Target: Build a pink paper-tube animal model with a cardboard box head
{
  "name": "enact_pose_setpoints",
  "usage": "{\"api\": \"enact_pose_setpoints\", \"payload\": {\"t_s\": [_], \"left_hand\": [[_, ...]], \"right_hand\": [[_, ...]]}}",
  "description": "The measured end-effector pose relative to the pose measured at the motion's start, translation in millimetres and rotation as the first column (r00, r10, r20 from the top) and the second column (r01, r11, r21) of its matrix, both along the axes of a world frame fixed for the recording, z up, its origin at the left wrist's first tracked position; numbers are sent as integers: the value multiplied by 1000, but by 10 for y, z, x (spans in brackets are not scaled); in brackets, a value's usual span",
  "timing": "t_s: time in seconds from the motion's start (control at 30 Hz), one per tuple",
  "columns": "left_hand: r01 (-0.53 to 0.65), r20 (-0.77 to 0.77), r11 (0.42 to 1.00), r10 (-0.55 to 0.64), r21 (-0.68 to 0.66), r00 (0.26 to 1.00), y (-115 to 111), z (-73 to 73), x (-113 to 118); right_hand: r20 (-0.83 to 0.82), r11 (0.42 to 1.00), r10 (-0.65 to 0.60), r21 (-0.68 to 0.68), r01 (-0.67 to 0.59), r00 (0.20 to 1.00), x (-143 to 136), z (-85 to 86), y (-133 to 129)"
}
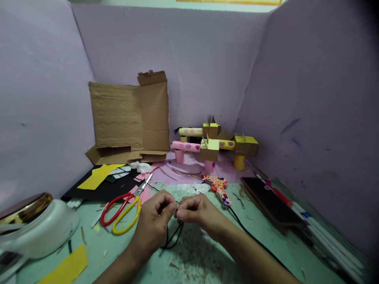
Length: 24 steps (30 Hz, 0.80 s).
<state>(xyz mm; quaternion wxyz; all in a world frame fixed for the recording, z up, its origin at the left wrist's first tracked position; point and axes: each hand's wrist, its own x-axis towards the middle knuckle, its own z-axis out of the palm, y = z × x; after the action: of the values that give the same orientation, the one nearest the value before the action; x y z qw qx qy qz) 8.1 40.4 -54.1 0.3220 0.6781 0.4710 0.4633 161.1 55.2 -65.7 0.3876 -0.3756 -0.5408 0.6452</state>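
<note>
My left hand (pixel 155 217) and my right hand (pixel 198 213) meet over the middle of the table, fingertips almost touching. Both pinch a thin black cord (pixel 171 240), whose loops hang below the fingers toward the tabletop. One thin end runs up and left past the left hand. Left of the left hand lie scissors (pixel 126 213) with one red and one yellow handle, blades a little apart. Beyond the right hand is a glue gun (pixel 220 189) wrapped in flowered covering, its black cable passing under my right forearm. The exact pinch point is partly hidden by the fingers.
Three paper-tube animals with box heads, including a pink one (pixel 188 146), stand at the back. An unfolded cardboard box (pixel 130 118) leans left of them. A white pot (pixel 50 228) and yellow paper (pixel 66 266) lie left; a dark phone-like slab (pixel 271 201) lies right. Lilac walls enclose three sides.
</note>
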Motion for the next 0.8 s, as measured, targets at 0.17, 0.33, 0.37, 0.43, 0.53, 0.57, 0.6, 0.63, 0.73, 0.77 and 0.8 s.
{"api": "enact_pose_setpoints", "payload": {"t_s": [0.17,0.33,0.37,0.43,0.53,0.57,0.6,0.63,0.73,0.77,0.8], "left_hand": [[-50,73,995,56,-85,996,49,39,-34],[-40,204,974,87,-224,975,87,-12,-43],[-31,237,969,91,-245,967,87,-25,-42],[-21,291,964,100,-265,951,85,-44,-39],[-5,360,963,106,-270,927,84,-60,-33],[3,379,958,111,-288,919,85,-64,-27],[15,390,949,115,-316,914,85,-69,-17],[28,393,936,119,-350,912,83,-76,-3],[90,391,885,109,-457,914,56,-107,71],[126,404,868,92,-481,910,42,-122,103],[166,427,852,74,-497,901,26,-139,136]], "right_hand": [[-3,996,41,-84,-41,999,24,42,9],[11,995,56,-86,-55,998,54,63,11],[23,996,50,-77,-48,998,63,64,15],[58,998,32,-52,-29,998,81,67,26],[90,1000,1,-7,0,996,103,80,51],[99,1000,-15,15,13,995,110,87,58],[108,998,-35,50,30,994,117,96,64],[111,994,-61,99,50,992,124,105,67],[90,958,-137,264,109,987,141,130,60],[62,948,-153,293,128,986,145,136,54],[26,946,-155,292,140,988,147,140,48]]}}
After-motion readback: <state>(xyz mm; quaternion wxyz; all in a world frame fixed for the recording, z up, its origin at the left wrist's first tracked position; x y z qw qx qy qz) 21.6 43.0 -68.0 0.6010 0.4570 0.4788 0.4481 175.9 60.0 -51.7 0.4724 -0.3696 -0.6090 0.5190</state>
